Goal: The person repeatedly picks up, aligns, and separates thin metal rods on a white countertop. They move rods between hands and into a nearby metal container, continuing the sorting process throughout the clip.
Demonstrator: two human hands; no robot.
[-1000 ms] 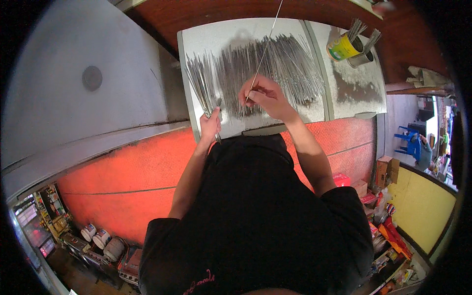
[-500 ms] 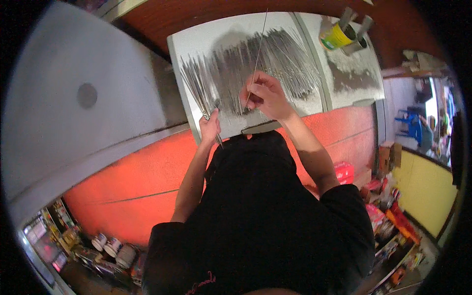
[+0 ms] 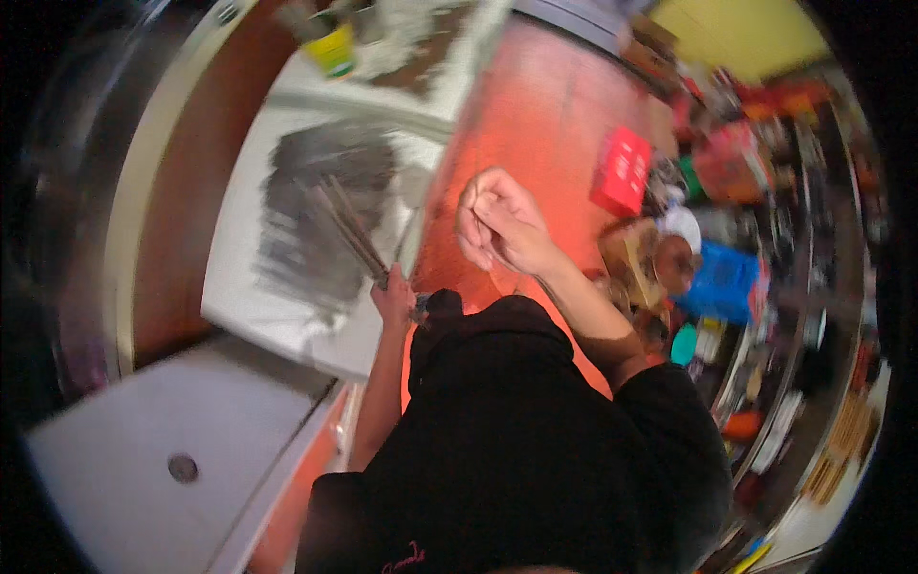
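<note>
My left hand is closed round the lower end of a bundle of thin grey metal rods, which slants up and away over a white table. Beyond and under the bundle lies a wide pile of similar thin rods, smeared by motion. My right hand is raised over the orange floor, to the right of the table, with thumb and fingers pressed together. No rod can be made out in its pinch now; the picture is blurred there.
At the table's far end stands a yellow and green pot beside a grey container. A grey panel with a dark round spot lies lower left. On the right are a red box, a blue crate and cluttered shelves.
My view has swung to the right, so the table now appears on the left. The right hand has moved off the table; the thin rod it pinched no longer shows. The left hand keeps its bundle.
</note>
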